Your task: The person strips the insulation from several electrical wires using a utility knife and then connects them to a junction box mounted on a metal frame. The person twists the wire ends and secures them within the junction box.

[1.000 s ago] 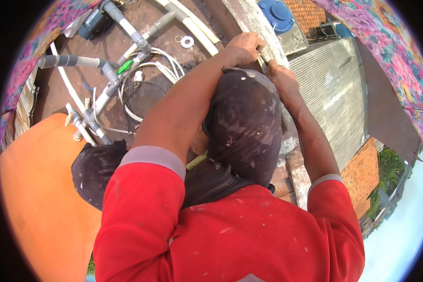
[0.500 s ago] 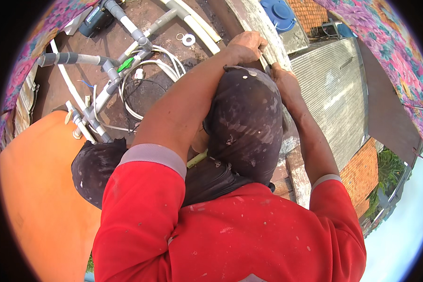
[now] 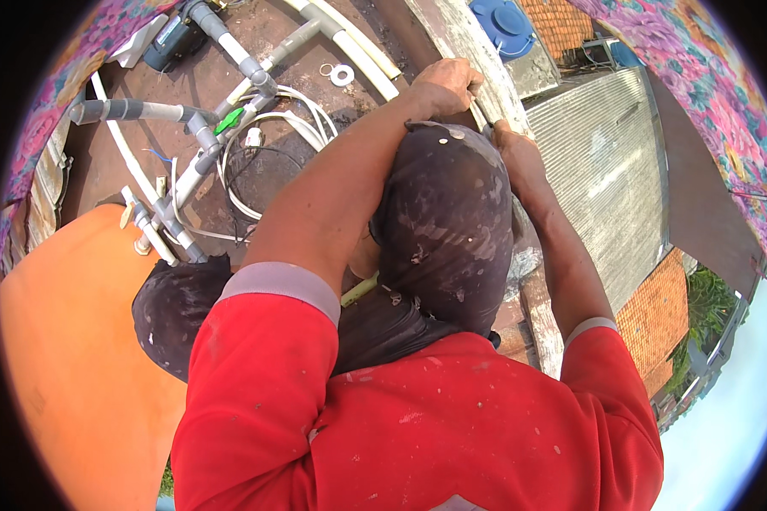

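Note:
My left hand (image 3: 447,85) is closed, with its knuckles up, against the inner side of a weathered whitish beam (image 3: 496,89). Close by on the same beam, my right hand (image 3: 516,153) has its fingers curled in, and their tips are partly out of sight behind my raised knee (image 3: 443,221). Between the two hands runs a thin strip along the beam, mostly covered. What either hand grips is too small and hidden to name.
Grey and white pipes (image 3: 230,51) with a green valve handle (image 3: 228,121), a coiled white cable (image 3: 230,183), a white ring (image 3: 342,76) and a dark pump (image 3: 172,41) lie left. An orange tank (image 3: 85,341) stands nearest left. Beyond the beam are a blue lid (image 3: 504,27) and corrugated roofing (image 3: 605,162).
The view has shifted very slightly. Both hands stay closed at almost the same places by the beam.

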`<state>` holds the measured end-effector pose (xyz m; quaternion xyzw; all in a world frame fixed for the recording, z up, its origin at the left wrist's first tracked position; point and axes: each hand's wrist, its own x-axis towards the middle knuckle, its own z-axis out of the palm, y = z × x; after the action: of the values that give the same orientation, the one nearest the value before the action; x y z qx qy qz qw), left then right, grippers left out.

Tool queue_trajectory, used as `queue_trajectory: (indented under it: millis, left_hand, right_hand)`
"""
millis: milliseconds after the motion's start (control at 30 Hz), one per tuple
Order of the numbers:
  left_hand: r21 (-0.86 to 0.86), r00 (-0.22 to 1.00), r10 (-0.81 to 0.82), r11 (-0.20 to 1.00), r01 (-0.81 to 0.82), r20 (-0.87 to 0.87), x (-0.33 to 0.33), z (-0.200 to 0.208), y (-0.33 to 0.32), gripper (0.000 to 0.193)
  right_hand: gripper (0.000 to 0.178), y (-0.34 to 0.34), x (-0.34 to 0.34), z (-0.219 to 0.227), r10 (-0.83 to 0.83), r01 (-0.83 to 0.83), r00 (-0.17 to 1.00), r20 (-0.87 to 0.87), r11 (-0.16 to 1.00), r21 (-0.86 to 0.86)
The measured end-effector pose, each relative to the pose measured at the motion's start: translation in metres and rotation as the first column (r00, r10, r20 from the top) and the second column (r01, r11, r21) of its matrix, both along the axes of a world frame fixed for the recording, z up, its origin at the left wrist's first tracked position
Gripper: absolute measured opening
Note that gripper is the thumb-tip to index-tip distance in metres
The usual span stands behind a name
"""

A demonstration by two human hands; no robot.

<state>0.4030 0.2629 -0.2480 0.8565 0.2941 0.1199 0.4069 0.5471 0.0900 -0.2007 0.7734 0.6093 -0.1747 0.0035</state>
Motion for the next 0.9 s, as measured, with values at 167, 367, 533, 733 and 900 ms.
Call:
queue_trajectory:
  millis: [167,367,533,733,900]
  left_hand:
    - [-0.014,1.000,0.011,1.000,-0.011,0.023,0.000,-0.003,-0.001,0.005]
    - [0.024,1.000,-0.001,1.000,0.001,0.011,-0.001,-0.001,-0.001,0.004]
    - [0.008,0.999,0.006,1.000,-0.006,0.036,-0.002,-0.002,-0.003,0.004]
    - [0.022,1.000,0.008,1.000,-0.008,0.014,-0.002,-0.004,-0.003,0.006]
    - [0.048,0.997,0.033,0.998,-0.037,0.071,-0.003,-0.004,-0.004,0.009]
  right_hand:
    - [0.018,-0.011,-0.002,-0.007,-0.007,0.007,1.000,-0.021,1.000,0.027]
    - [0.019,-0.013,-0.006,-0.005,-0.019,0.020,1.000,-0.014,0.999,0.047]
    - [0.019,-0.012,-0.003,-0.001,0.006,-0.006,1.000,0.000,1.000,0.028]
    - [0.017,-0.010,-0.009,-0.001,0.036,-0.037,0.995,0.095,0.999,0.008]
    - [0.016,-0.009,-0.015,0.004,0.034,-0.034,0.996,0.085,0.999,0.000]
